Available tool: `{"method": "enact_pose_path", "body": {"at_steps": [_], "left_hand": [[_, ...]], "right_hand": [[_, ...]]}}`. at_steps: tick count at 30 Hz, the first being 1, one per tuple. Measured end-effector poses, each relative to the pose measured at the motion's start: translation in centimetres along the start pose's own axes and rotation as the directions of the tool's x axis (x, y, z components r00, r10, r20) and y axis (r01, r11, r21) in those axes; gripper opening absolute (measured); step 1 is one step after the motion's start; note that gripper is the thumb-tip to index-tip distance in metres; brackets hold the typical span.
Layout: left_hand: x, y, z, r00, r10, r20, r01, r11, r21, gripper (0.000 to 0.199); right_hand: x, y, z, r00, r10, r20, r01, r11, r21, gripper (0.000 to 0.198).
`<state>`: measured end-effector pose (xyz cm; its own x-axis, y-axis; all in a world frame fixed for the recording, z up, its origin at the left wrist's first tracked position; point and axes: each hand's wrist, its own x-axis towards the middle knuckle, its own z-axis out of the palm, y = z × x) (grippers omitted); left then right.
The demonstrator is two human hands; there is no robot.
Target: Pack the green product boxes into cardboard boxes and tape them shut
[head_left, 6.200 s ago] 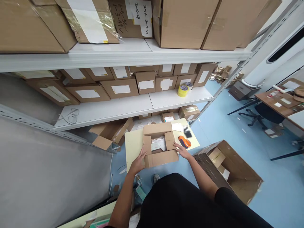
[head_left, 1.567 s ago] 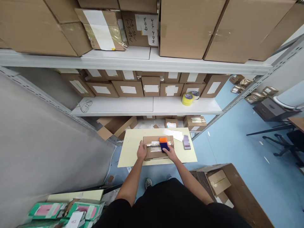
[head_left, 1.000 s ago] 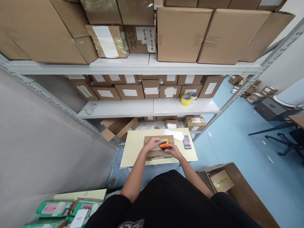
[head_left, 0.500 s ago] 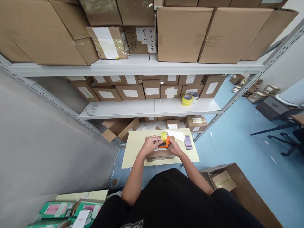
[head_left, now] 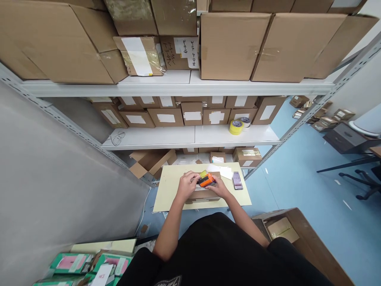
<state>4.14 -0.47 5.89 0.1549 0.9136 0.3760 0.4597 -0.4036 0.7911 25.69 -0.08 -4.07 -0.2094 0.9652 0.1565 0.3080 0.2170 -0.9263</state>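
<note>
An orange and black packing tape dispenser (head_left: 206,180) is held above a closed cardboard box (head_left: 202,194) on the cream table. Its yellow tape roll (head_left: 203,173) shows only partly behind the orange frame. My right hand (head_left: 219,187) is closed around the dispenser's right side. At the opposite end, my left hand (head_left: 187,185) pinches the dispenser's dark edge with fingers and thumb. Whether a strip of tape lies between those left fingertips is too small to tell.
White papers (head_left: 222,171) and a blurred purple item (head_left: 237,180) lie on the cream table (head_left: 168,186). Behind stands a metal shelf (head_left: 160,137) with cardboard boxes and tape rolls (head_left: 236,127). An open carton (head_left: 309,234) stands at right, an empty one (head_left: 153,161) at left.
The dispenser has turned in my hands, so its orange side faces up and the yellow roll is more hidden. Both hands stay on it, and the view has shifted slightly.
</note>
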Motion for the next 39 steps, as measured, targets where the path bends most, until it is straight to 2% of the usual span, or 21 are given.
{"method": "enact_pose_path", "body": {"at_steps": [4, 9, 13, 17, 19, 21, 26, 30, 34, 39], "left_hand": [[-0.1, 0.2, 0.0, 0.998, -0.008, -0.063, 0.008, 1.000, -0.005, 0.019], [0.3, 0.9, -0.5, 0.991, 0.005, -0.136, 0.000, 0.999, 0.036, 0.020], [0.6, 1.6, -1.8, 0.985, 0.022, -0.171, -0.012, 0.998, 0.055, 0.018], [0.6, 0.8, -3.9, 0.957, -0.055, -0.284, 0.067, 0.997, 0.032, 0.017], [0.8, -0.4, -4.9, 0.939, -0.129, -0.318, 0.134, 0.991, -0.007, 0.018], [1.0, -2.0, -5.4, 0.931, -0.219, -0.291, 0.198, 0.975, -0.103, 0.021], [0.7, -6.8, -4.8, 0.867, -0.423, -0.262, 0.311, 0.871, -0.380, 0.035], [-0.5, -11.6, -3.7, 0.818, -0.489, -0.303, 0.356, 0.844, -0.401, 0.036], [-1.8, -15.9, -2.2, 0.760, -0.552, -0.343, 0.427, 0.822, -0.377, 0.036], [-3.7, -19.7, 0.0, 0.694, -0.642, -0.325, 0.494, 0.754, -0.434, 0.035]], "right_hand": [[0.6, 0.0, -0.3, 0.999, -0.032, 0.042, 0.030, 0.999, 0.045, 0.048], [1.3, 0.1, -0.3, 0.998, -0.036, 0.046, 0.042, 0.991, -0.124, 0.053], [0.7, 0.8, 0.0, 0.999, -0.017, 0.038, 0.023, 0.986, -0.167, 0.055], [-0.3, 2.1, -0.9, 1.000, 0.016, 0.012, -0.014, 0.989, -0.149, 0.055], [-0.7, 2.8, -1.6, 0.999, 0.052, -0.005, -0.052, 0.988, -0.148, 0.056], [-1.1, 3.2, -2.2, 0.997, 0.082, -0.012, -0.083, 0.985, -0.153, 0.057], [-1.2, 2.7, -2.9, 0.994, 0.104, 0.044, -0.095, 0.979, -0.182, 0.052], [0.0, 2.3, -2.7, 0.984, 0.173, 0.049, -0.149, 0.934, -0.324, 0.053], [2.9, 2.6, -2.2, 0.965, 0.263, 0.020, -0.213, 0.820, -0.531, 0.051], [5.5, 3.8, -1.3, 0.932, 0.330, 0.151, -0.159, 0.747, -0.646, 0.056]]}}
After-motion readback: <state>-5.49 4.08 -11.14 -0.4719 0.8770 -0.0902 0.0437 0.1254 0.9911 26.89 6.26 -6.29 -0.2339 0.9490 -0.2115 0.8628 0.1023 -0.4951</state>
